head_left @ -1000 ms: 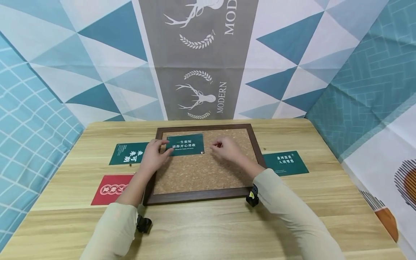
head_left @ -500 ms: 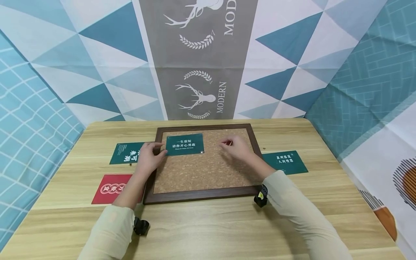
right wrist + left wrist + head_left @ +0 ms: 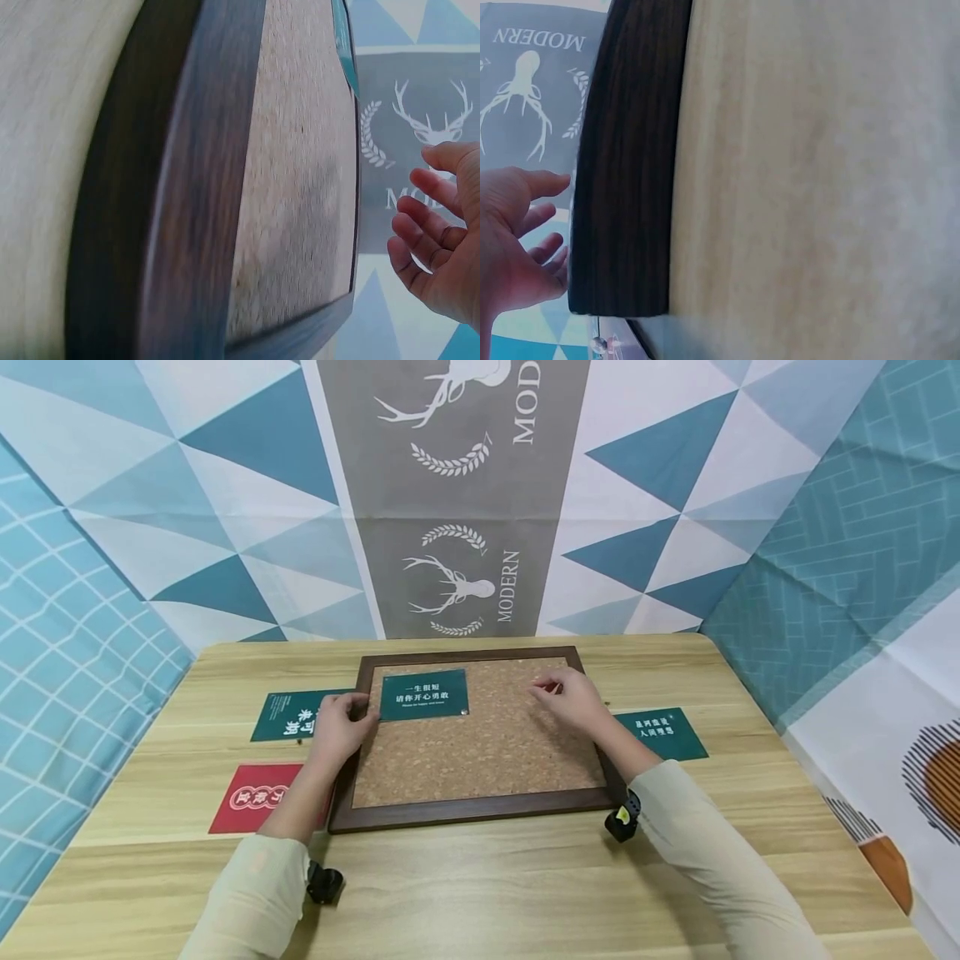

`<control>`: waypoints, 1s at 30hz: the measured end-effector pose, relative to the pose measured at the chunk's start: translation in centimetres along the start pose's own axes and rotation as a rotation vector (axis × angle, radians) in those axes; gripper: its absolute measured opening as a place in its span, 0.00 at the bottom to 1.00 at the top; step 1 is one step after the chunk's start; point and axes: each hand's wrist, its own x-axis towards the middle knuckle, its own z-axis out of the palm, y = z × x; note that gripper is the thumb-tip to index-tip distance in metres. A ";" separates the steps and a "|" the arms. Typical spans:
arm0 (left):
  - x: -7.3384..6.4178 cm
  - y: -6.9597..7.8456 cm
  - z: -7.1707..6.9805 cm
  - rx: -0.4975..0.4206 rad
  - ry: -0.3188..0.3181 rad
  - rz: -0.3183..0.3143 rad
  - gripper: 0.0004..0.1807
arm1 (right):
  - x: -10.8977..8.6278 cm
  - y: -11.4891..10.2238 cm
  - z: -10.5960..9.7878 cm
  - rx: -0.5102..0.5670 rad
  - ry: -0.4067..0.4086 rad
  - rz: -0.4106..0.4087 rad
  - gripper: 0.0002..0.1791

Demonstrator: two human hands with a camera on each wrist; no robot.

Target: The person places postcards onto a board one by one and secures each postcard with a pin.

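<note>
A cork board in a dark wooden frame lies on the table. On its upper left part is a dark green card with white writing, and a small shiny pin sits at its lower right corner. My left hand hovers by the frame's left side, fingertips close to the card's left edge. Fingers are loosely bent with nothing between them in the left wrist view. Over the upper right of the cork is my right hand; the right wrist view shows its fingers loosely curled and holding nothing.
Left of the board lie another green card, partly behind my left hand, and a red card below it. A third green card lies to the right. Patterned cloth hangs behind the wooden table.
My right hand has moved right, away from the card on the cork. The left hand has drawn back leftward off that card, which stays in place.
</note>
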 end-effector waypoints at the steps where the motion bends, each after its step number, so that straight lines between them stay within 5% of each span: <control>1: 0.0 0.0 0.0 0.003 -0.002 -0.005 0.24 | 0.0 0.2 -0.1 0.000 0.005 -0.003 0.13; 30: 0.5 0.3 0.0 0.072 -0.043 -0.082 0.25 | -2.1 3.9 -3.6 0.018 0.067 0.135 0.15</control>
